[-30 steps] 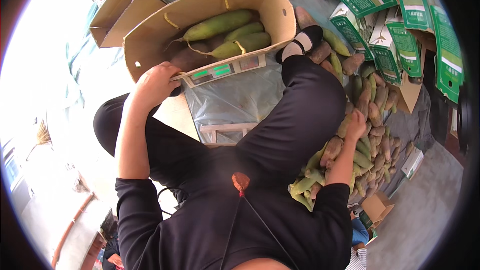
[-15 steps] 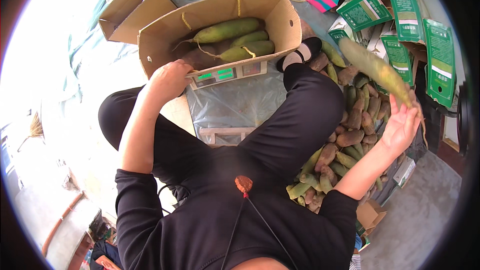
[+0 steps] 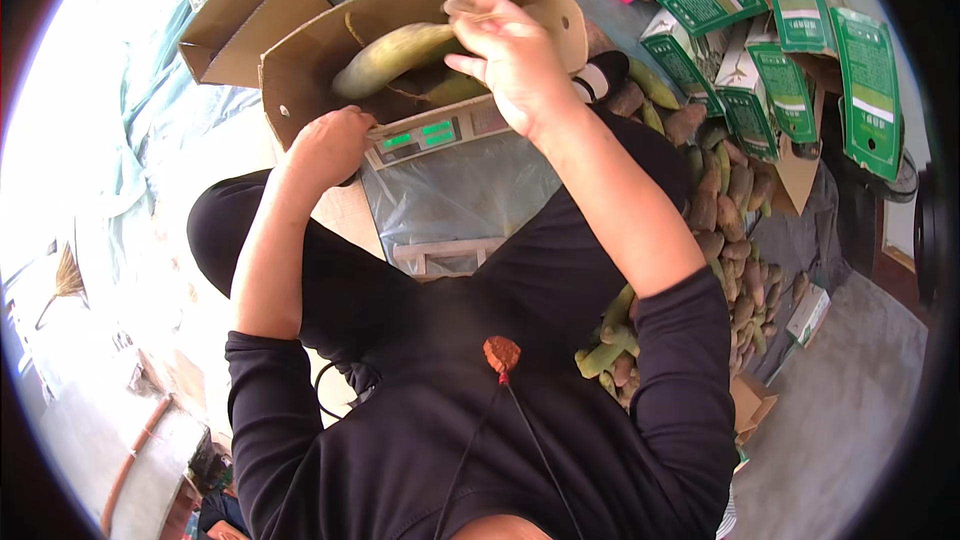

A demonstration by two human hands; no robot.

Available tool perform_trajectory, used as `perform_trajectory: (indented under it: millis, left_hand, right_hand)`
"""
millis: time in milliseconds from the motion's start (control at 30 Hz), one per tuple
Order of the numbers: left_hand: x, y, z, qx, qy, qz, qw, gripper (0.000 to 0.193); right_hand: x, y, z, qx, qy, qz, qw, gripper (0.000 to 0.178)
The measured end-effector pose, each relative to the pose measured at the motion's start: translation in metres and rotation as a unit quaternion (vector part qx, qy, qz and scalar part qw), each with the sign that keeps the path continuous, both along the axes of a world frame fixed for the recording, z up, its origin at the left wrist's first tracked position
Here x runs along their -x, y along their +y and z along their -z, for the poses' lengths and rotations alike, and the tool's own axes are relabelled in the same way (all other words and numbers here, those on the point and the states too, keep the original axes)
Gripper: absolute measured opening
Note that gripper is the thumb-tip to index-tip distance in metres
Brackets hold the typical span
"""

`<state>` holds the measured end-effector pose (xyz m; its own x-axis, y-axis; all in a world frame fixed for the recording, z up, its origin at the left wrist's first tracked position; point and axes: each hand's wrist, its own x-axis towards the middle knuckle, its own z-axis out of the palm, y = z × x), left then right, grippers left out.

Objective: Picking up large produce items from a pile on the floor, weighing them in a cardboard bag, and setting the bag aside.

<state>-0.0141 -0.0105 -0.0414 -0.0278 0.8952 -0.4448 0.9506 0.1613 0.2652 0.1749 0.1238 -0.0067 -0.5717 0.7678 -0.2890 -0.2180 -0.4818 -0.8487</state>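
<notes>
An open brown cardboard box (image 3: 300, 70) stands on a weighing scale (image 3: 435, 132) with green digits, in front of my knees. My right hand (image 3: 505, 55) is over the box and grips a long green gourd (image 3: 392, 55) by its end; the gourd lies across the box opening. Under it, another green gourd (image 3: 455, 90) rests in the box. My left hand (image 3: 330, 145) grips the box's near edge next to the scale. I sit in dark clothes with both knees bent.
A heap of green and brown gourds (image 3: 725, 220) lies on the ground to my right. Green printed cartons (image 3: 790, 60) are stacked at the upper right. Another open cardboard box (image 3: 235, 20) sits at the upper left. Clear plastic sheeting (image 3: 450, 200) covers the ground under the scale.
My right hand picked a gourd from the heap at my right, lifted it and carried it left over the box. My left hand stayed on the box edge.
</notes>
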Motion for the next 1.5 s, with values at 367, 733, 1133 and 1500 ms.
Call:
perform_trajectory:
  millis: [367,733,1133,1500]
  left_hand:
    - [-0.002,-0.001,-0.017,-0.005,-0.03,-0.014,0.999,0.033]
    - [0.008,0.005,-0.025,-0.082,-0.176,-0.097,0.976,0.037]
    - [0.021,0.007,-0.011,-0.12,-0.181,-0.085,0.972,0.03]
    - [0.026,0.008,-0.008,-0.147,-0.189,-0.105,0.965,0.029]
  right_hand:
    - [-0.151,0.029,-0.053,-0.229,-0.185,0.017,0.955,0.033]
    - [-0.407,-0.075,0.161,-0.187,-0.609,0.037,0.77,0.027]
    - [-0.45,-0.264,0.244,-0.098,-0.762,-0.255,0.587,0.023]
    - [-0.451,-0.25,0.143,-0.045,-0.865,-0.11,0.487,0.033]
